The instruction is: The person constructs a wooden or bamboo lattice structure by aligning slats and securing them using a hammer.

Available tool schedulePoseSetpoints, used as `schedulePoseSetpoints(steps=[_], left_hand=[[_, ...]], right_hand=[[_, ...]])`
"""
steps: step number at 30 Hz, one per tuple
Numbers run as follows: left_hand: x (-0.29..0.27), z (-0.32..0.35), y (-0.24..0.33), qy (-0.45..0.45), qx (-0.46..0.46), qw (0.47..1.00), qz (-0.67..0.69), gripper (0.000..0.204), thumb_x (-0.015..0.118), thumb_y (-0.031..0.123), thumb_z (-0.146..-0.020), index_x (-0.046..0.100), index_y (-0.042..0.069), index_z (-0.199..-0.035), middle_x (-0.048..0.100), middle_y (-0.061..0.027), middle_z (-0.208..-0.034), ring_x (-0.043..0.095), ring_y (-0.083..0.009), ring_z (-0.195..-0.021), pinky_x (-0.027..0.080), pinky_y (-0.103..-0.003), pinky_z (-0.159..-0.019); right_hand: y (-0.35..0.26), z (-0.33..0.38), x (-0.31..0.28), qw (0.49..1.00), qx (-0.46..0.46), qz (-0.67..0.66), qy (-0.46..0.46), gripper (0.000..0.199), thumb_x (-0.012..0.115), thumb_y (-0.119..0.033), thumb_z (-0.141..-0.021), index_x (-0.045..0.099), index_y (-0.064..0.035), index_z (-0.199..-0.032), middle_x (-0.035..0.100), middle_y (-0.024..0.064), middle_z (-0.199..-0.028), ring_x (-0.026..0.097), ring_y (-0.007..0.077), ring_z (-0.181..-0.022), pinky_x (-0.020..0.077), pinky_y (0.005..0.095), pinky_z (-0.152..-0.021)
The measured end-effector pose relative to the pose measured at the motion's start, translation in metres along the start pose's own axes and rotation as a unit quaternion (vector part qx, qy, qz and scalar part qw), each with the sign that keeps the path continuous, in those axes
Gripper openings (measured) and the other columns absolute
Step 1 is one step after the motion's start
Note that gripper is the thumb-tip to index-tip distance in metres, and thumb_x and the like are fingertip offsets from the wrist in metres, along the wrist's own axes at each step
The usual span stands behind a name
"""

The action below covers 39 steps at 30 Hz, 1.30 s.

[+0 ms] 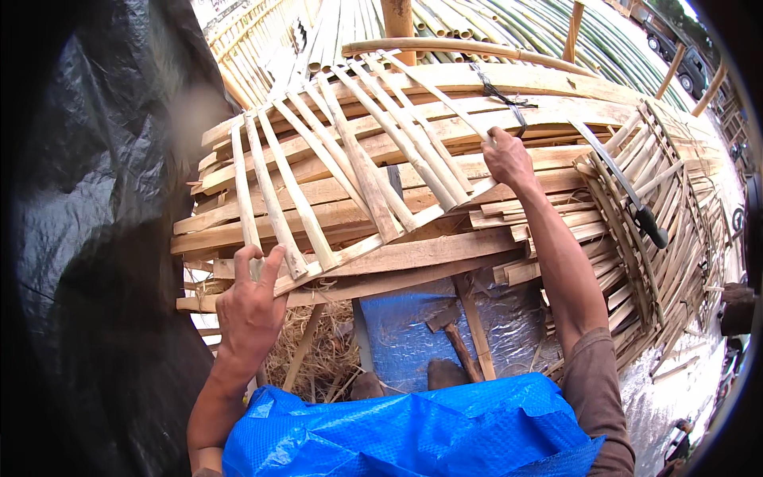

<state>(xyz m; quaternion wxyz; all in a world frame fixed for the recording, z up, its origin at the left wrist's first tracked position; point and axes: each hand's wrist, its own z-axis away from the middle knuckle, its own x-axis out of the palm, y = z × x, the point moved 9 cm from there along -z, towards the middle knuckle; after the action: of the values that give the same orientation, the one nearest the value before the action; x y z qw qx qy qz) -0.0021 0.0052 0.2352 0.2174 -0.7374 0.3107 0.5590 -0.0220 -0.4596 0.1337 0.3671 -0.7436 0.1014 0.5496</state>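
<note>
A slatted wooden panel (358, 249), made of a pale rail with several thin slats standing off it, lies slanted over a stack of long planks (318, 195). My left hand (250, 310) is closed on the rail's lower left end, index finger and thumb on either side of the first slats. At the raised right end, my right hand (509, 163) is wrapped round the corner where the outermost slat meets the rail. The slats point away from me, their far tips spread over the back planks. Part of the right corner is hidden by my fingers.
Right of the planks lies a pile of slatted panels (675, 199), with a long blade with a black handle (652, 229) on it. A hammer-like tool (457, 346) rests below. Blue tarp (413, 429) covers my lap. Black sheeting (103, 159) hangs left; bamboo poles (509, 24) lie beyond.
</note>
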Motion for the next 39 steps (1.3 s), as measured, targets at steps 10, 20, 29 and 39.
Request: schedulePoseSetpoints(steps=[10,20,29,39], left_hand=[[-0.119,-0.04,0.003,0.131,0.088,0.972,-0.176,0.068,0.08,-0.003,-0.06,0.067,0.016,-0.124,0.057,-0.0058,-0.12,0.068,-0.0257,-0.087,0.057,-0.041,-0.074],[-0.277,-0.033,0.027,0.354,0.132,0.848,-0.373,0.056,0.085,-0.001,-0.066,0.072,0.018,-0.117,0.059,0.0009,-0.14,0.056,-0.025,-0.125,0.05,-0.042,-0.101],[-0.292,-0.035,0.059,0.374,0.204,0.84,-0.335,0.027,0.078,-0.004,-0.076,0.075,0.01,-0.099,0.062,-0.0043,-0.137,0.058,-0.0288,-0.126,0.053,-0.041,-0.1],[-0.291,-0.066,0.126,0.355,0.294,0.819,-0.342,0.025,0.075,-0.001,-0.079,0.072,0.011,-0.1,0.055,-0.003,-0.145,0.05,-0.0265,-0.136,0.048,-0.04,-0.105]], right_hand=[[-0.026,0.024,0.026,0.974,0.096,-0.201,-0.043,0.034,0.057,-0.031,-0.101,0.066,-0.0016,-0.114,0.074,0.0165,-0.091,0.069,0.0249,-0.073,0.0553,0.0417,-0.069],[-0.126,0.084,0.072,0.881,0.092,-0.456,-0.08,0.037,0.061,-0.024,-0.097,0.066,0.0036,-0.121,0.072,0.02,-0.101,0.069,0.0248,-0.08,0.0546,0.039,-0.073],[-0.116,0.104,0.1,0.823,0.082,-0.551,-0.107,0.034,0.063,-0.022,-0.093,0.068,0.0072,-0.11,0.069,0.0137,-0.085,0.063,0.0161,-0.073,0.0507,0.0334,-0.064],[-0.157,0.14,0.116,0.719,0.081,-0.671,-0.162,0.021,0.062,-0.022,-0.096,0.07,-0.0032,-0.103,0.061,-0.0002,-0.073,0.055,0.008,-0.061,0.0437,0.0256,-0.054]])
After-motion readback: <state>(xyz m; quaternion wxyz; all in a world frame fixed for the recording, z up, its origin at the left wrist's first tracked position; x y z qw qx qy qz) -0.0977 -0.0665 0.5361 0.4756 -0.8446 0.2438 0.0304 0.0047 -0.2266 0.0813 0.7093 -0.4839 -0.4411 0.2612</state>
